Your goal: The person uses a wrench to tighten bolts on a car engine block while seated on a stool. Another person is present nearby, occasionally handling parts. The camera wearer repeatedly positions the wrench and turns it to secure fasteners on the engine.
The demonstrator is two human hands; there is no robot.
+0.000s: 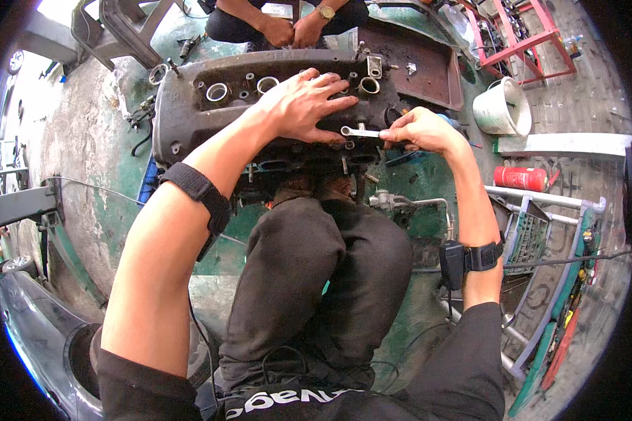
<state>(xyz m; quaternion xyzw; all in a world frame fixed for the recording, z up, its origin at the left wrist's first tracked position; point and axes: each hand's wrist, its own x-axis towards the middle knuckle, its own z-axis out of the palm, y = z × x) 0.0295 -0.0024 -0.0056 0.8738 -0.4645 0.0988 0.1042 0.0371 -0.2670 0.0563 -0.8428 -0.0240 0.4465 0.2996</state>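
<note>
A dark, grimy engine valve cover (211,126) lies across the engine in front of my knees, with several round holes along its top. My left hand (305,105) rests on the cover with fingers spread, its thumb pointing toward the near edge. In my right hand (421,131) a silver combination wrench (361,132) is pinched by one end. The wrench's ring end sits at the near right part of the cover, close to my left thumb. Whether the ring is seated on a bolt I cannot tell.
Across the engine, another person's clasped hands (295,31) show. A rusty metal tray (428,67) lies at the far right, near a white bucket (503,109) and a red fire extinguisher (521,178). A tool cart (548,281) stands right, a grey car (38,337) lower left.
</note>
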